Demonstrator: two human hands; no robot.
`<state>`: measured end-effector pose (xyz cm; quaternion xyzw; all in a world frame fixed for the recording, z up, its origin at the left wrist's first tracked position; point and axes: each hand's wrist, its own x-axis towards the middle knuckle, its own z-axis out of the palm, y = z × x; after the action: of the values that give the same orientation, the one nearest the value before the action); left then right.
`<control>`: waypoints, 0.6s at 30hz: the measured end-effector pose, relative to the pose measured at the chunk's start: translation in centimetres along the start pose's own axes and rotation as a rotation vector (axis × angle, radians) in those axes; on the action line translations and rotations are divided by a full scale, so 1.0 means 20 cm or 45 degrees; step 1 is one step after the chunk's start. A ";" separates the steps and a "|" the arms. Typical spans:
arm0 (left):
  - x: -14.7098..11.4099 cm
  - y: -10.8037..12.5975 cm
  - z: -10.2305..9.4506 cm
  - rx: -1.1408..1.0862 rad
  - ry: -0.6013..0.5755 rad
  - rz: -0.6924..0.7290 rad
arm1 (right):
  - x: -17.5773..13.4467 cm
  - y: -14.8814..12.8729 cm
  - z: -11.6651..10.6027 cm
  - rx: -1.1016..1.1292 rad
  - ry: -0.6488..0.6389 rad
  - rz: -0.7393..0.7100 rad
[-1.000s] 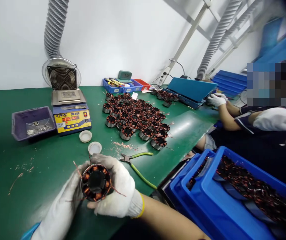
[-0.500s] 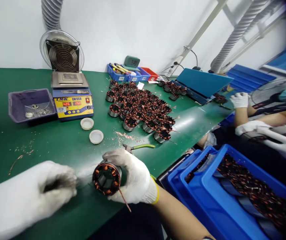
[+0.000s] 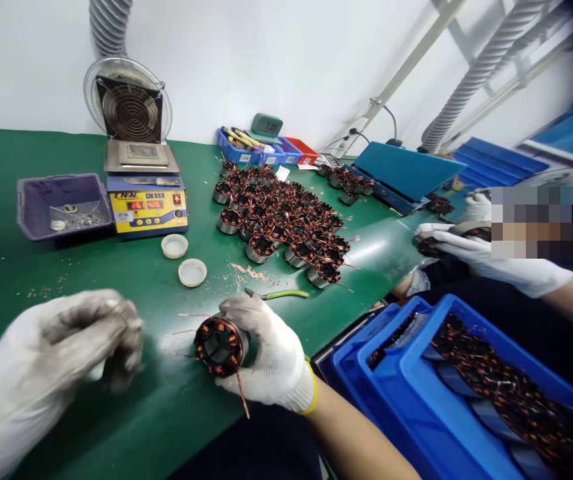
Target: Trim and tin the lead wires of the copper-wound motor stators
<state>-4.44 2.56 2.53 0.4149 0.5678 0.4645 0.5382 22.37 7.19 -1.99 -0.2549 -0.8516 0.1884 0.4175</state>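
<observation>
My right hand (image 3: pixel 266 353), in a white glove with a yellow cuff edge, grips a motor stator (image 3: pixel 221 347) wound with copper wire. The stator's open ring faces me; thin wire ends stick out to its left and one twisted lead hangs down. Left of it, apart from the wires, is my left hand (image 3: pixel 91 340), gloved, with fingers curled and the thumb pressed in. Whatever those fingers hold, if anything, is hidden. Green-handled cutting pliers (image 3: pixel 283 294) lie on the green table just beyond my right hand. Two small round white dishes (image 3: pixel 193 273) sit past the hands.
Many wound stators (image 3: pixel 281 217) stand grouped mid-table. A yellow-blue heating unit (image 3: pixel 149 212) with a fan (image 3: pixel 131 110) stands beside a purple bin (image 3: pixel 61 233). Blue crates (image 3: pixel 411 380) of stators are at right, near a co-worker's gloved hands (image 3: pixel 486 253). Wire scraps dot the table.
My left hand has drawn slightly left and turned, showing its curled fingers. The stator has shifted a little right in my right hand. The co-worker's hands have moved closer together.
</observation>
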 end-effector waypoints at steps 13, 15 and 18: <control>0.04 -0.02 0.15 0.165 -0.467 -0.271 | -0.01 -0.02 0.02 -0.098 -0.054 0.023; 0.04 -0.01 0.16 0.101 -0.489 -0.289 | -0.02 -0.02 0.02 -0.076 -0.065 0.032; 0.06 -0.05 0.14 0.052 -0.545 -0.299 | -0.03 -0.01 0.03 -0.035 -0.046 0.073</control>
<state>-1.78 3.70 1.30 0.4458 0.4946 0.2887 0.6879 22.20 6.54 -2.54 -0.2815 -0.8538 0.1930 0.3931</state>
